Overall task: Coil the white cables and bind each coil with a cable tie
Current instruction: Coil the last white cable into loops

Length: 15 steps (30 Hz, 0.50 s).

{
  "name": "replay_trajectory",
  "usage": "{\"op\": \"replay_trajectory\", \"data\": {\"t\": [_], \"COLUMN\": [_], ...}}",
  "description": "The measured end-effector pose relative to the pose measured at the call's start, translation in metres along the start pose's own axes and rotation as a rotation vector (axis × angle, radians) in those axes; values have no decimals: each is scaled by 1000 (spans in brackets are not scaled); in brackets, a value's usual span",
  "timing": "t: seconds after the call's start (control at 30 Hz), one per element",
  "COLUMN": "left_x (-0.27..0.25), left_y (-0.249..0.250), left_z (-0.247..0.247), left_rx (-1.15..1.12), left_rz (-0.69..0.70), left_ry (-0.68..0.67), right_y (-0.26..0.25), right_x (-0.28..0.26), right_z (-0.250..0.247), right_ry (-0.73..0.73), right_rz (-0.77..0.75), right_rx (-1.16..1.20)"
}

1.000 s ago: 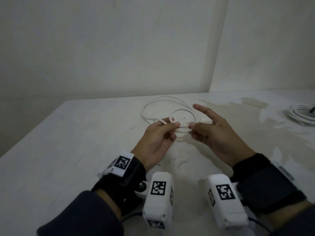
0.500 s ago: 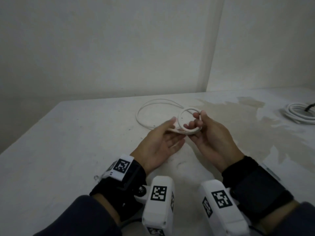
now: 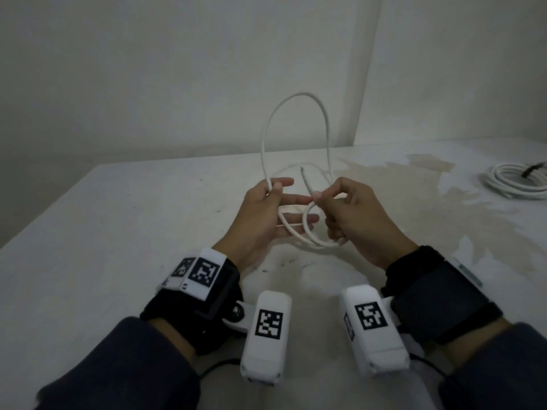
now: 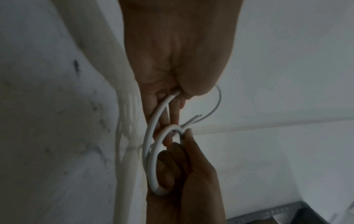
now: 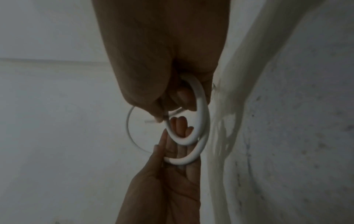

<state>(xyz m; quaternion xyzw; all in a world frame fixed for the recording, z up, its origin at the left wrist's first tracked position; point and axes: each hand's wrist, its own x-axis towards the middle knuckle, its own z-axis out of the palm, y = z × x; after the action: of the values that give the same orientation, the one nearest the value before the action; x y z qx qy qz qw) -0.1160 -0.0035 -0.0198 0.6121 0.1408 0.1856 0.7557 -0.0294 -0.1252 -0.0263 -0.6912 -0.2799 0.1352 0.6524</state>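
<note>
— Left hand (image 3: 260, 214)?
— Held palm up above the table (image 3: 118, 232), thumb pressed on the cable (image 3: 296, 97) against the forefinger. Other fingers (image 3: 299, 199) stretched straight toward the right hand, under the small loops.

— Right hand (image 3: 352, 211)?
— Curled, thumb and forefinger pinched on the cable near its cut end. That end (image 3: 303, 170) stuck up and away, just beyond the pinch.

— Cable overall?
— Off the table, strung between both grips. One tall loop arched up from the left thumb, over, and down behind the right hand. Two smaller loops hung below, between the two grips, resting across the left fingers. Seen likewise from the left wrist: cable (image 4: 151, 159) curved from under the thumb down to the right hand (image 4: 184, 181). From the right wrist: loops (image 5: 199, 121) hooked under the curled fingers, left hand (image 5: 172, 174) flat beneath.

— Anything else?
— Far to the right of the right grip, a coil (image 3: 515, 180) lay on the table, with a dark tie (image 3: 532, 168) on it.
</note>
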Motion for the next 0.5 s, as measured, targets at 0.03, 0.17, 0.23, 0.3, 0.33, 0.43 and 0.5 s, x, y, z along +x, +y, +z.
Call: {"op": "replay_trajectory", "data": {"t": [0.03, 0.17, 0.23, 0.3, 0.33, 0.43, 0.5], "left_x": [-2, -5, -4, -3, -2, -2, -2], "left_y": [2, 4, 3, 2, 1, 2, 0], "left_z": [2, 8, 11, 14, 15, 19, 19], "left_rx": [46, 226, 281, 261, 194, -30, -28], "left_rz": [-6, -48, -40, -36, -56, -152, -149], "left_ry": [-22, -75, -74, -69, -70, -93, -91], "right_y": [-1, -1, -2, -6, -7, -11, -14], "right_x": [-1, -4, -4, -5, -5, -6, -8], "right_z": [1, 2, 3, 5, 6, 8, 9], "right_ry": [-35, -118, -141, -162, -162, -165, -195], "right_rz": [-9, -42, -50, -72, -85, -100, -41], "right_rx": [-37, -136, -170, -189, -204, -251, -174]}}
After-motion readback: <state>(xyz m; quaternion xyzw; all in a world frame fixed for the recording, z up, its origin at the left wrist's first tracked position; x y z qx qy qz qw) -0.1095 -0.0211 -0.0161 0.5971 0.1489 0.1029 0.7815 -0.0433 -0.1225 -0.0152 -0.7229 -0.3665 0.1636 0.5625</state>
